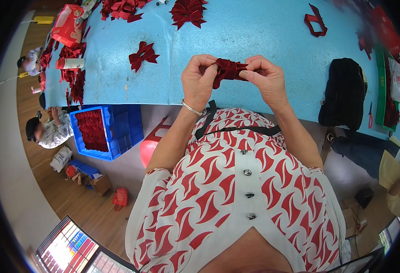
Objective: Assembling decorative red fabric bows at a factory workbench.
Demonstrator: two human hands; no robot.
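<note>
So both hands were up over the near edge of the blue surface [254, 36], working the same bit of dark red velvet ribbon [228, 71]. The left hand [199, 82] had its grip pinched shut on the ribbon's left end, thumb and fingertips curled in tight, with a thin silver bangle [193, 109] sitting on that wrist. The right hand [267, 78] was doing the same from the 3 o'clock side, fingers pressed together on the ribbon's right end, so the ribbon was bunched between the two hands, held just above the surface and not lying on it. At about 10 o'clock from the hands a finished red bow [142, 55] lay flat on the surface, well apart from them. Further out at 11 o'clock there was a bigger heap of bows [188, 12], and at 1 o'clock a looped strip of red ribbon [316, 20] on its own. At 3 o'clock a black bag [344, 93] slumped near the surface's edge, with red-handled scissors [371, 116] just beside it. Down at 8 o'clock, on the floor, a blue plastic crate [123, 132] held a stack of red fabric [92, 130]. Another person [50, 129] sat beyond the crate, around 9 o'clock.
</note>
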